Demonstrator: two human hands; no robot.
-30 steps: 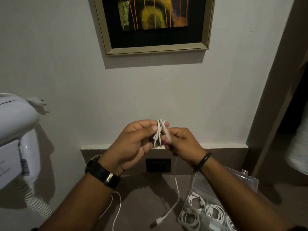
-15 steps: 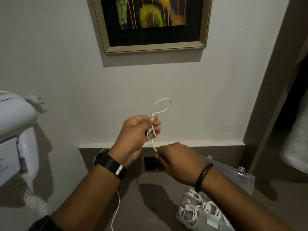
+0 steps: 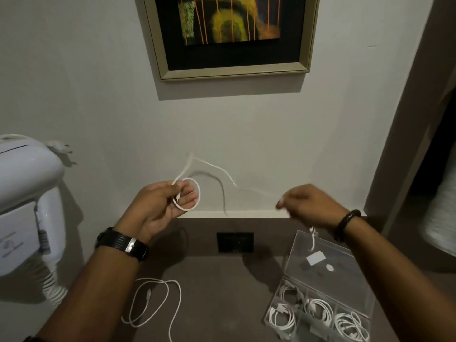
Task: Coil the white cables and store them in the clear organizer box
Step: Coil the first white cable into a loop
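My left hand (image 3: pixel 164 206) pinches a white cable (image 3: pixel 197 193) that makes one small loop beside its fingers. From there the cable rises, bends and runs right, blurred, to my right hand (image 3: pixel 308 206), which grips its other end; a short tail hangs below that hand. Both hands are raised in front of the wall, wide apart. A second white cable (image 3: pixel 158 304) lies loose on the brown counter below my left arm. The clear organizer box (image 3: pixel 283 314) stands open at the lower right, its lid (image 3: pixel 340 272) tilted up, with coiled white cables in its compartments.
A white wall-mounted hair dryer (image 3: pixel 27 193) with a coiled hose is at the left. A framed picture (image 3: pixel 229 35) hangs above. A black socket plate (image 3: pixel 235 242) sits in the counter's back panel. A dark doorway opens at the right.
The tight bundle held between both hands a second ago has come apart. My right hand has swung out to the right with one end, stretching the cable; my left hand keeps one loop.
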